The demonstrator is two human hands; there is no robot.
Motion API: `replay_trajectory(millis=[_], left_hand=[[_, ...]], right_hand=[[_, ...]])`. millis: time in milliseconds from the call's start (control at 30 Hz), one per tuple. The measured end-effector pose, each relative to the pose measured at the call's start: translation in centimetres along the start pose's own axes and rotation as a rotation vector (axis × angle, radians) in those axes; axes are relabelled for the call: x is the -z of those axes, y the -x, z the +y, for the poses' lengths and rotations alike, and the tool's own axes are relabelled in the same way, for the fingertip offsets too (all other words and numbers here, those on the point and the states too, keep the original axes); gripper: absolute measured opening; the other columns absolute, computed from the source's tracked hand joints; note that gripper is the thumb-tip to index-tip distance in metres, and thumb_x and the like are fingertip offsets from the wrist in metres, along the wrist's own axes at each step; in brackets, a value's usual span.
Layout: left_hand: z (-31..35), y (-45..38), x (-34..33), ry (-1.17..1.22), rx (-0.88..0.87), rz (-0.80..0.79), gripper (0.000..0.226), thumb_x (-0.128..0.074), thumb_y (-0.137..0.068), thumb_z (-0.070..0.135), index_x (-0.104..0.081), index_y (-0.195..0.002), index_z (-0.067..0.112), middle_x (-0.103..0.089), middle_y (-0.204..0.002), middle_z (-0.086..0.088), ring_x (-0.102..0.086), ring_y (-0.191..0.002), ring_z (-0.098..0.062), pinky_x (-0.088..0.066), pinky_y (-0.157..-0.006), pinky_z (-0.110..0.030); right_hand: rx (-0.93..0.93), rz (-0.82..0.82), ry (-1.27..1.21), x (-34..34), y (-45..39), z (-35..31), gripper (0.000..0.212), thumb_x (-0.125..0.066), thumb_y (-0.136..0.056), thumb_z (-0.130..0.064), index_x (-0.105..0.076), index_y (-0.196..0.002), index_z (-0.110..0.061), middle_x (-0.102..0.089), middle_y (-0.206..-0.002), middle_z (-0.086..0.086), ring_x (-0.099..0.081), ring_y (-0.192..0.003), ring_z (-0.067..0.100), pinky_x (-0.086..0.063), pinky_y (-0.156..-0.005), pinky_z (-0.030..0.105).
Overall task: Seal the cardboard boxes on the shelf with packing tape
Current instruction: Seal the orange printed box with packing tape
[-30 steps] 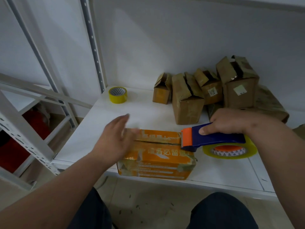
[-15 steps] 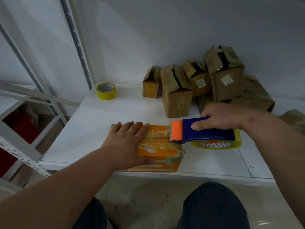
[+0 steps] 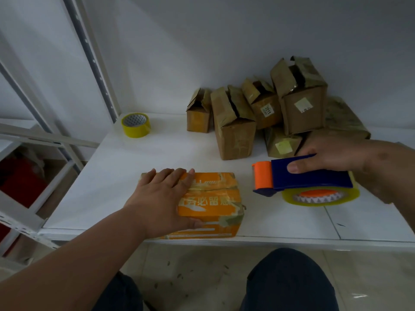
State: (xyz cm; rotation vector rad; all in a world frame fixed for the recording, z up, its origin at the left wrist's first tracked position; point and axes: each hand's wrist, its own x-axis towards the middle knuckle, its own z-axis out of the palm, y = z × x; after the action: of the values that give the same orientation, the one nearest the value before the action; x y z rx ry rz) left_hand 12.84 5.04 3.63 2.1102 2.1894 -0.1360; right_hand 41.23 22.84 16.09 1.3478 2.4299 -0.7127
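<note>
Now: left hand [image 3: 161, 198] flat, pinning orange cardboard box [image 3: 211, 205]; seam runs left-right; right hand [image 3: 336, 153] grips blue-and-orange tape dispenser [image 3: 301, 178] just right of box.

box [image 3: 211, 203] shelf [image 3: 170, 149] front | dispenser [image 3: 303, 180] right | boxes [image 3: 233, 124] behind

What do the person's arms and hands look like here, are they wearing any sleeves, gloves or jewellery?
Both forearms are bare up to the frame edge, with no sleeves in view. The left hand and the right hand wear no gloves, and no rings, watch or wristband show. A few small marks sit on the right forearm near the wrist. Below, dark trousers cover the knees.
</note>
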Motion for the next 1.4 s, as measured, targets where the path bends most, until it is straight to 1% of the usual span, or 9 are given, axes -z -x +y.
replay_trajectory(millis=[133,333,567,667,767,833,1033,1300,1400], left_hand=[[0.1,0.1,0.0,-0.026,0.01,-0.013,0.118,-0.015,-0.06,0.098,0.025,-0.149,0.032,0.005,-0.163,0.009,0.004,-0.149,-0.016,0.005,-0.121,-0.044],[0.1,-0.1,-0.1,-0.034,0.018,-0.016,0.118,-0.019,-0.064,0.098,0.025,-0.15,0.03,0.007,-0.163,0.009,0.005,-0.149,-0.016,0.006,-0.12,-0.043],[0.5,0.0,0.5,-0.046,-0.015,-0.09,0.095,-0.018,-0.062,0.097,0.04,-0.128,0.059,0.007,-0.162,0.004,0.005,-0.149,-0.024,0.004,-0.119,-0.051],[1.2,-0.7,1.5,-0.067,0.024,-0.137,0.102,-0.034,-0.064,0.095,0.017,-0.143,0.056,0.001,-0.162,0.001,0.004,-0.15,-0.027,0.006,-0.115,-0.063],[4.0,-2.0,2.0,-0.082,0.019,-0.128,0.112,-0.04,-0.061,0.095,-0.002,-0.148,0.035,0.01,-0.163,0.001,0.015,-0.149,-0.023,0.011,-0.111,-0.068],[5.7,-2.7,1.5,-0.029,0.008,-0.116,0.118,-0.038,-0.06,0.096,0.006,-0.149,0.032,0.019,-0.162,0.004,0.018,-0.149,-0.021,0.009,-0.113,-0.066],[5.5,-2.9,0.5,-0.024,-0.001,-0.077,0.112,-0.03,-0.064,0.096,0.032,-0.142,0.045,0.007,-0.162,0.008,0.004,-0.15,-0.022,0.002,-0.115,-0.062],[5.2,-2.7,0.9,-0.007,-0.033,-0.076,0.108,-0.027,-0.066,0.096,0.035,-0.139,0.047,0.011,-0.162,0.009,0.009,-0.149,-0.02,0.006,-0.116,-0.06],[5.1,-2.6,0.9,-0.003,-0.045,-0.068,0.107,-0.027,-0.067,0.095,0.033,-0.141,0.047,0.011,-0.162,0.009,0.009,-0.149,-0.019,0.008,-0.116,-0.059]], right_hand=[[-0.052,-0.053,0.134,-0.1,-1.4,-1.1,0.048,-0.055,-0.085,-0.059,-0.069,-0.094,-0.015,-0.071,-0.084,0.003,-0.065,-0.069,0.013,-0.044,-0.057,0.018],[-0.075,-0.095,0.172,0.2,-1.7,-1.3,0.045,-0.053,-0.089,-0.057,-0.069,-0.098,-0.016,-0.07,-0.084,-0.001,-0.065,-0.068,0.01,-0.044,-0.057,0.017],[-0.062,-0.132,0.214,-2.1,-3.9,-2.7,0.053,-0.056,-0.087,-0.058,-0.068,-0.104,-0.01,-0.069,-0.099,0.009,-0.063,-0.081,0.019,-0.043,-0.066,0.026],[-0.068,-0.128,0.219,-2.1,-4.7,-2.9,0.046,-0.059,-0.085,-0.059,-0.067,-0.089,-0.014,-0.065,-0.086,0.004,-0.06,-0.075,0.017,-0.042,-0.067,0.029],[-0.066,-0.129,0.228,-2.0,-5.0,-2.7,0.041,-0.061,-0.083,-0.059,-0.061,-0.078,-0.019,-0.06,-0.078,0.0,-0.058,-0.072,0.016,-0.041,-0.066,0.03],[-0.06,-0.129,0.213,-2.2,-5.0,-2.5,0.041,-0.06,-0.084,-0.058,-0.062,-0.08,-0.018,-0.06,-0.078,0.0,-0.058,-0.071,0.015,-0.041,-0.067,0.029],[-0.053,-0.154,0.103,-3.1,-4.3,0.0,0.053,-0.052,-0.088,-0.059,-0.067,-0.1,-0.01,-0.064,-0.086,0.003,-0.059,-0.072,0.013,-0.041,-0.062,0.023],[0.019,-0.116,-0.183,-3.6,-4.0,3.9,0.061,-0.061,-0.067,-0.076,-0.069,-0.086,-0.019,-0.069,-0.084,0.004,-0.065,-0.076,0.015,-0.047,-0.069,0.025],[0.046,-0.105,-0.256,-3.8,-4.1,4.7,0.086,-0.06,-0.043,-0.086,-0.071,-0.088,-0.014,-0.072,-0.088,0.009,-0.067,-0.074,0.014,-0.047,-0.069,0.025]])
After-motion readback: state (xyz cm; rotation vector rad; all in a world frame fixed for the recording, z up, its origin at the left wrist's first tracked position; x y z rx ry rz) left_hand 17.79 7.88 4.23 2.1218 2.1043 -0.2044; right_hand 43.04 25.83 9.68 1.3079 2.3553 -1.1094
